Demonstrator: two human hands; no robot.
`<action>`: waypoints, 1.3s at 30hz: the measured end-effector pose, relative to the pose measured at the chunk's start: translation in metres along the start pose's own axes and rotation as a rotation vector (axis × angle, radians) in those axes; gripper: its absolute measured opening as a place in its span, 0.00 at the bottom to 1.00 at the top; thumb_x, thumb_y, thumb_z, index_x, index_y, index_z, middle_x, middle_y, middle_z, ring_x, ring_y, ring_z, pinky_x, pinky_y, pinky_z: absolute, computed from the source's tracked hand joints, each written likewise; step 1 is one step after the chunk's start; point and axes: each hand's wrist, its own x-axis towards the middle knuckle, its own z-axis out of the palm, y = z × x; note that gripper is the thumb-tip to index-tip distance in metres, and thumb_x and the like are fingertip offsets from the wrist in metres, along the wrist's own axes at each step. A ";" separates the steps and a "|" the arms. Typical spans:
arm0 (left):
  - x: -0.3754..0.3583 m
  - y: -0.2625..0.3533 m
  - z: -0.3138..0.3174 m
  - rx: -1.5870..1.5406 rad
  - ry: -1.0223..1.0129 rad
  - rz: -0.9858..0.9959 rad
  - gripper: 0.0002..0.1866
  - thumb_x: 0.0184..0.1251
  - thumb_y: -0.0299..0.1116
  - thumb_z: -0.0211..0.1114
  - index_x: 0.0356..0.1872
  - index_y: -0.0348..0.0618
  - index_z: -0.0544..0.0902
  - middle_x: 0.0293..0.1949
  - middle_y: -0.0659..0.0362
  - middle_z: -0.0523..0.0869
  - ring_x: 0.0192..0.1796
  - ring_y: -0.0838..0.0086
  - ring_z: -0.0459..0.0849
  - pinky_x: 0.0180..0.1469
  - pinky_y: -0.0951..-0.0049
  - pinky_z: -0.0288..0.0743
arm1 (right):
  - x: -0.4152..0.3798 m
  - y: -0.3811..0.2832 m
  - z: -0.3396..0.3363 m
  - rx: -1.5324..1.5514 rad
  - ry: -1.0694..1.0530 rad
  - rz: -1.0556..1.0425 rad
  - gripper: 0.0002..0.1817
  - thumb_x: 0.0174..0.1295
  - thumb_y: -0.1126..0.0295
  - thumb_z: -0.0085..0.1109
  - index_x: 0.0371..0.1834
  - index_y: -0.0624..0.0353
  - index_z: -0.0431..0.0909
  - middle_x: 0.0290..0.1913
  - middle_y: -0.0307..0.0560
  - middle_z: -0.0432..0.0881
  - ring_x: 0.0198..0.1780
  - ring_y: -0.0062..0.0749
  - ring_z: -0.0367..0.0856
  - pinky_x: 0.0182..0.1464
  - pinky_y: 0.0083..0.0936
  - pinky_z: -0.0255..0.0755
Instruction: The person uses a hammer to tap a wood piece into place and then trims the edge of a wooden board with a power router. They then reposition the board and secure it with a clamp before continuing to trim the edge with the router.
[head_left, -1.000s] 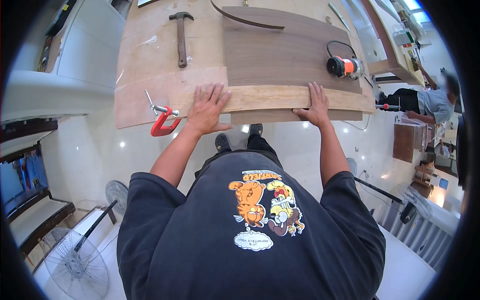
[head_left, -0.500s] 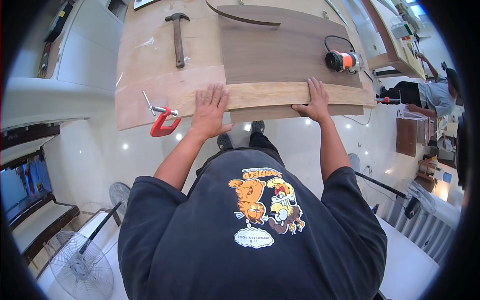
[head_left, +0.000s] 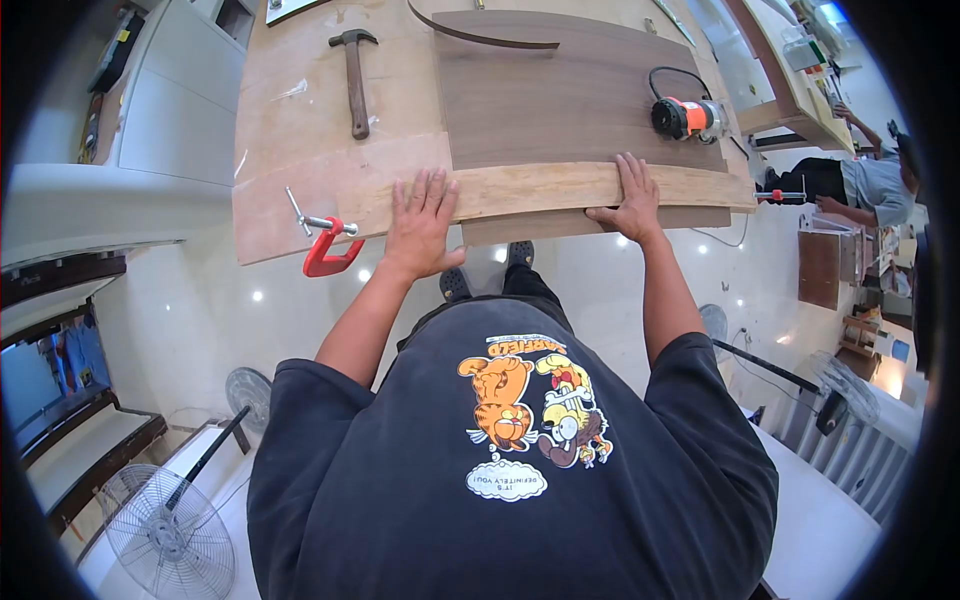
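**Both hands pressing a pale wooden strip at the counter's near edge**

The far end of the counter (head_left: 300,130) is running out of the top of the view, and the curved dark offcut (head_left: 480,38) up there is cut off too. The person's own chest is hiding the floor right below the edge, and a co-worker (head_left: 865,190) at the right is showing only as a sleeve and a bent back, too small to make out more.

The wooden strip (head_left: 530,185) is lying long, pale and rough-grained along the near edge, on top of a smooth dark brown panel (head_left: 570,100) with a gently bowed outline. The left hand (head_left: 420,225) is lying flat on the strip's left part, fingers spread and released, gripping nothing. The right hand (head_left: 628,200) is pressing further right, fingers on top and thumb hooking under the edge, so it is grasping the strip.

A red clamp (head_left: 325,250) is biting the counter edge left of the left hand. A hammer (head_left: 355,75) and an orange corded router (head_left: 685,118) are lying well apart behind.

Compared with a second ago, both hands are staying where they were; only the view is shifting a little.
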 end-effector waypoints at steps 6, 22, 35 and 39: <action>0.000 0.000 0.001 0.001 -0.002 0.002 0.59 0.46 0.59 0.72 0.79 0.42 0.57 0.80 0.46 0.53 0.82 0.50 0.47 0.78 0.33 0.36 | 0.000 0.000 0.000 0.004 0.005 -0.003 0.66 0.34 0.43 0.79 0.81 0.48 0.55 0.82 0.45 0.52 0.84 0.48 0.41 0.79 0.52 0.37; -0.003 -0.005 -0.008 -0.099 -0.035 0.007 0.56 0.51 0.56 0.74 0.79 0.46 0.57 0.81 0.46 0.51 0.83 0.50 0.45 0.79 0.36 0.35 | 0.002 -0.002 -0.002 0.005 -0.016 -0.004 0.65 0.35 0.43 0.79 0.80 0.48 0.55 0.82 0.43 0.52 0.84 0.46 0.40 0.80 0.50 0.36; -0.002 -0.006 -0.004 -0.171 -0.026 -0.031 0.53 0.54 0.55 0.76 0.79 0.50 0.58 0.81 0.51 0.52 0.83 0.55 0.46 0.80 0.38 0.35 | 0.003 0.003 0.004 -0.027 -0.015 -0.017 0.67 0.35 0.40 0.78 0.81 0.48 0.53 0.82 0.46 0.51 0.84 0.46 0.39 0.80 0.50 0.35; -0.001 -0.007 -0.009 -0.149 -0.068 -0.025 0.55 0.52 0.55 0.76 0.79 0.51 0.57 0.81 0.52 0.52 0.83 0.56 0.45 0.80 0.39 0.36 | 0.004 0.001 0.001 -0.036 -0.031 -0.020 0.67 0.35 0.39 0.78 0.81 0.48 0.53 0.83 0.45 0.51 0.84 0.46 0.40 0.80 0.50 0.36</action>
